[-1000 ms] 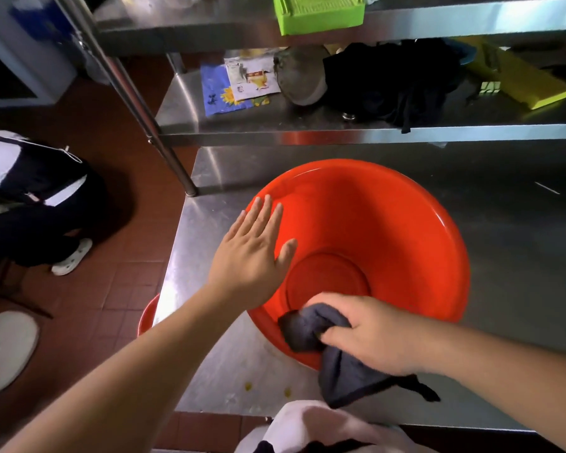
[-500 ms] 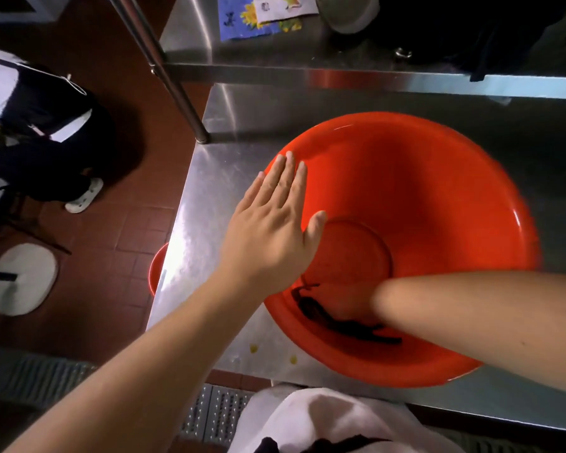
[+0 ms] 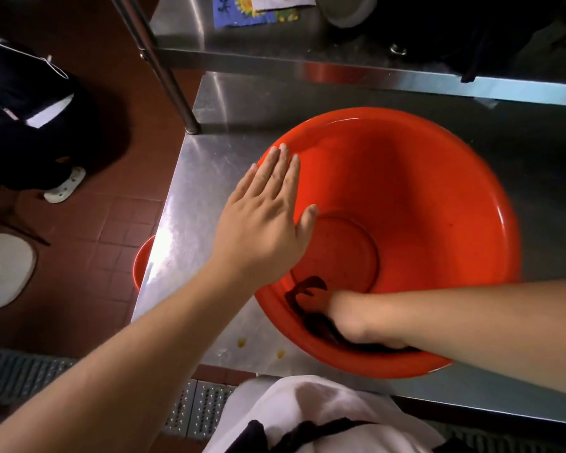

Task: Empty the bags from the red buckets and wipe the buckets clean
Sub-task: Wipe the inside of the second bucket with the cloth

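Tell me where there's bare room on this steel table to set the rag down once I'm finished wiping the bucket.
Bare steel shows on the table left of the red bucket, beside the left hand; behind the bucket up to the shelf; and right of it. The near edge is tight: yellow spots, and the right hand with the dark cloth. The shelf is cluttered.

the basin (image 3: 406, 178) was bright red, the cloth (image 3: 311, 318) dark, the worktop (image 3: 190, 197) silvery steel, the floor tiles (image 3: 89, 230) reddish brown.
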A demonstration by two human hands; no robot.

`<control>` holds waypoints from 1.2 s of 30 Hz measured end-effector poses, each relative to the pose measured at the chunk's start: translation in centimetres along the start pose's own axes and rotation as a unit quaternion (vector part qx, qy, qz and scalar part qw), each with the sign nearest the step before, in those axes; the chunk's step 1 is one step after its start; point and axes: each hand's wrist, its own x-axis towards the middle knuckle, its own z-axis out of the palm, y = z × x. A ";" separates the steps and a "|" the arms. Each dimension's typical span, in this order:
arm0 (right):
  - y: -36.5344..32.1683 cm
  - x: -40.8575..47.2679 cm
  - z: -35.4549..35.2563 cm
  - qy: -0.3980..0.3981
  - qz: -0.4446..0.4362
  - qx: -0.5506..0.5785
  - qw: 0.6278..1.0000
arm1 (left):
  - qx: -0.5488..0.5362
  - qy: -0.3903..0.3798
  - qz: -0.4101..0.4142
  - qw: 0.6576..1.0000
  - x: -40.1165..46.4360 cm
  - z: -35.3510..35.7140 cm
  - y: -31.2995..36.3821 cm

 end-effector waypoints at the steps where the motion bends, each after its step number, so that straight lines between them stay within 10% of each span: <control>1: -0.3 -1.4 -0.4 -0.028 0.005 0.016 0.999 | -0.003 -0.001 -0.003 1.000 0.0 0.2 -0.1; 20: 6.8 3.3 1.6 -0.238 0.183 0.006 0.954 | 0.013 0.028 0.024 0.999 0.0 1.3 -0.9; 29: 11.1 8.4 5.2 -0.120 0.062 -0.127 0.983 | 0.029 0.041 0.008 0.999 0.1 1.2 -0.7; 36: 8.1 4.9 2.1 -0.232 0.060 -0.080 0.968 | 0.046 0.042 0.016 0.998 0.0 1.2 -1.6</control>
